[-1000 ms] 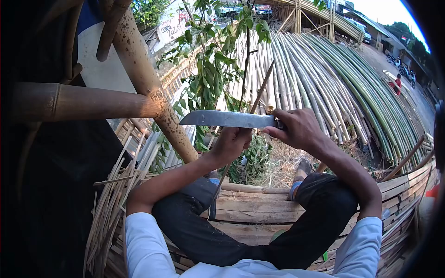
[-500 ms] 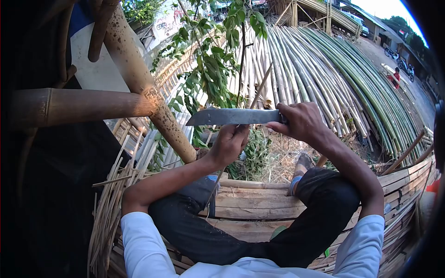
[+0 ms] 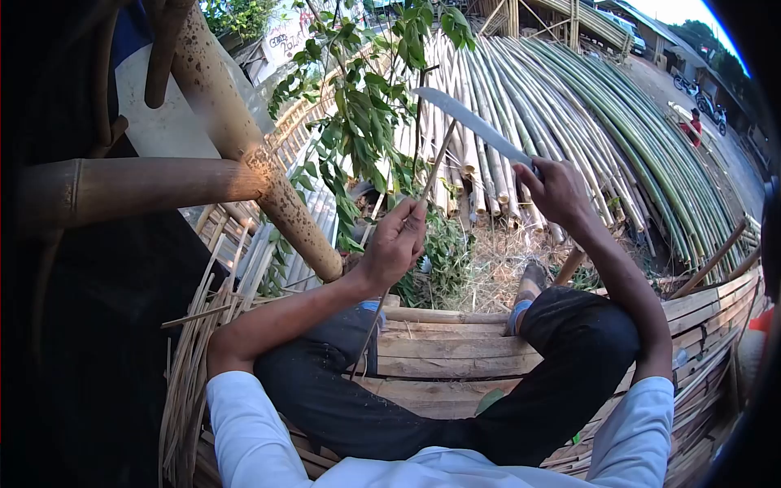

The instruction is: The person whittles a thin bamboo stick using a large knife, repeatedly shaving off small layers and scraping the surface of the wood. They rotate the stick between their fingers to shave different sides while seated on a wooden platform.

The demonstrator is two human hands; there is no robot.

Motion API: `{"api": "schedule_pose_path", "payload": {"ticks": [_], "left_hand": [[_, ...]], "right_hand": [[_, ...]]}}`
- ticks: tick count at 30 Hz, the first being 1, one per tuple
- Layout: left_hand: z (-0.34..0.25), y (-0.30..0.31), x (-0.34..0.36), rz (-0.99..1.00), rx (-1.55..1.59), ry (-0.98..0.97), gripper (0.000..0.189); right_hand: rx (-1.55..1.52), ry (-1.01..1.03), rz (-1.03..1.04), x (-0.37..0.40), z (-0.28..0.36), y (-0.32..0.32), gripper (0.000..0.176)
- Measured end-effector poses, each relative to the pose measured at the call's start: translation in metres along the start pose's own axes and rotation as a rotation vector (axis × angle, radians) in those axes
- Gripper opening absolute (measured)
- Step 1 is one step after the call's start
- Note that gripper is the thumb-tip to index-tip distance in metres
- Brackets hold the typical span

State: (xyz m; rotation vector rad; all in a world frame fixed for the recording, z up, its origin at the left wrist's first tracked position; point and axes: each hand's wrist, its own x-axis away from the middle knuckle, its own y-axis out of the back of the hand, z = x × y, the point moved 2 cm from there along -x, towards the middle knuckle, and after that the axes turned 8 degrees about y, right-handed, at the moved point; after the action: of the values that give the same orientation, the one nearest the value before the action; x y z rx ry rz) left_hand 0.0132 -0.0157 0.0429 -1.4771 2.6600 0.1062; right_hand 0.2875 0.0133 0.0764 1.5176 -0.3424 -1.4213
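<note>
My left hand [image 3: 394, 244] is closed round a thin bamboo strip [image 3: 438, 161], which slants up and away beyond the fist and runs down below it between my legs. My right hand [image 3: 557, 191] grips the handle of a large knife [image 3: 476, 124]. The blade points up and to the left, above the strip's far end and apart from my left hand. Behind the blade lie long bamboo poles.
Thick bamboo posts [image 3: 220, 98] cross at the left, beside a leafy branch [image 3: 366, 106]. Many long poles [image 3: 569, 122] lie ahead. I sit on a bamboo slat bench [image 3: 447, 358], with thin strips [image 3: 183, 382] heaped at its left. A person in red [image 3: 693, 128] is far right.
The knife has risen off the strip beside my left hand and swung from level to slanting. My right hand has shifted right; my left hand moved slightly left and down, still holding the strip.
</note>
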Motion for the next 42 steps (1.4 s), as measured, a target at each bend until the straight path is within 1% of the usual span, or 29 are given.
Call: {"api": "schedule_pose_path", "payload": {"ticks": [1,2,4,5,7,8,9,11,12,13,15,17,19,20,22,23,25,26,28,29,31,33,34,35,37,40,41,42], "left_hand": [[0.002,0.0,0.001,0.038,-0.019,-0.026,0.025],[0.004,-0.001,0.002,0.039,-0.019,-0.025,0.025],[0.004,-0.006,0.003,0.084,0.044,0.013,0.026],[0.005,-0.005,0.003,0.082,0.049,0.013,0.026],[0.008,-0.001,-0.002,0.014,-0.036,0.037,0.028],[0.009,-0.002,-0.004,0.013,-0.032,0.034,0.028],[0.01,-0.003,-0.005,0.013,-0.045,0.033,0.028],[0.012,-0.005,-0.005,0.016,-0.061,0.045,0.029],[0.011,-0.006,-0.005,0.018,-0.052,0.063,0.028],[0.011,-0.007,-0.005,0.02,-0.043,0.08,0.028],[0.011,-0.007,-0.006,0.016,-0.073,0.101,0.028],[0.014,-0.003,-0.006,0.009,-0.103,0.124,0.028],[0.02,0.001,-0.007,0.072,-0.14,0.163,0.021],[0.023,0.0,-0.007,0.073,-0.14,0.166,0.021],[0.013,-0.008,-0.003,-0.024,-0.173,0.004,0.015],[0.01,-0.01,-0.001,-0.023,-0.172,0.006,0.015],[0.008,-0.011,0.002,-0.023,-0.025,0.142,0.013],[0.008,-0.01,0.002,-0.024,-0.023,0.142,0.013],[0.006,-0.01,0.003,-0.047,-0.183,0.08,0.014],[0.004,-0.011,0.003,-0.046,-0.181,0.08,0.014],[0.001,-0.013,0.006,-0.065,-0.205,0.151,0.011],[0.002,-0.012,0.005,-0.064,-0.188,0.167,0.013],[0.003,-0.011,0.005,-0.063,-0.173,0.182,0.014],[0.005,-0.012,0.004,-0.063,-0.172,0.184,0.014],[0.007,-0.013,0.003,-0.047,-0.101,0.126,0.016],[0.005,-0.012,0.002,-0.026,-0.051,0.109,0.019],[0.006,-0.012,0.001,-0.024,-0.051,0.111,0.019],[0.005,-0.011,0.0,-0.053,-0.071,0.066,0.02]], "right_hand": [[-0.093,-0.181,-0.011,0.003,-0.011,0.002,0.07],[-0.094,-0.182,-0.011,0.007,-0.019,-0.001,0.07],[-0.409,-0.309,-0.141,0.014,-0.032,-0.009,0.075],[-0.407,-0.307,-0.136,0.015,-0.037,-0.01,0.075],[-0.67,-0.385,-0.124,0.017,-0.04,-0.01,0.076],[-0.582,-0.295,-0.132,0.015,-0.039,-0.009,0.072],[-0.581,-0.294,-0.129,0.014,-0.032,-0.006,0.072],[-0.316,-0.082,-0.071,0.011,0.002,0.006,0.066],[-0.216,-0.041,0.018,0.01,0.016,0.011,0.06],[-0.25,0.046,0.041,0.008,0.023,0.005,0.058],[-0.125,0.153,0.184,0.006,0.045,0.008,0.058],[-0.009,0.317,0.18,0.004,0.061,0.004,0.052],[-0.03,0.375,0.211,0.003,0.072,-0.003,0.054],[-0.022,0.366,0.242,0.002,0.076,-0.005,0.054],[-0.015,0.355,0.276,0.001,0.081,-0.009,0.055],[-0.005,0.347,0.296,0.001,0.081,-0.012,0.055],[0.005,0.34,0.319,0.001,0.082,-0.014,0.056],[0.014,0.338,0.314,0.001,0.081,-0.014,0.056],[0.025,0.335,0.31,0.001,0.08,-0.014,0.057],[0.025,0.34,0.298,0.001,0.079,-0.013,0.057],[0.023,0.344,0.289,0.002,0.077,-0.013,0.057],[0.035,0.383,0.218,0.002,0.074,-0.015,0.066],[0.034,0.382,0.22,0.003,0.072,-0.017,0.066],[0.041,0.382,0.207,0.003,0.07,-0.019,0.066],[0.048,0.382,0.193,0.003,0.068,-0.02,0.067],[0.049,0.367,0.191,0.003,0.067,-0.018,0.067],[0.082,0.332,0.225,0.002,0.065,-0.015,0.063],[0.115,0.299,0.26,0.001,0.062,-0.013,0.058]]}}
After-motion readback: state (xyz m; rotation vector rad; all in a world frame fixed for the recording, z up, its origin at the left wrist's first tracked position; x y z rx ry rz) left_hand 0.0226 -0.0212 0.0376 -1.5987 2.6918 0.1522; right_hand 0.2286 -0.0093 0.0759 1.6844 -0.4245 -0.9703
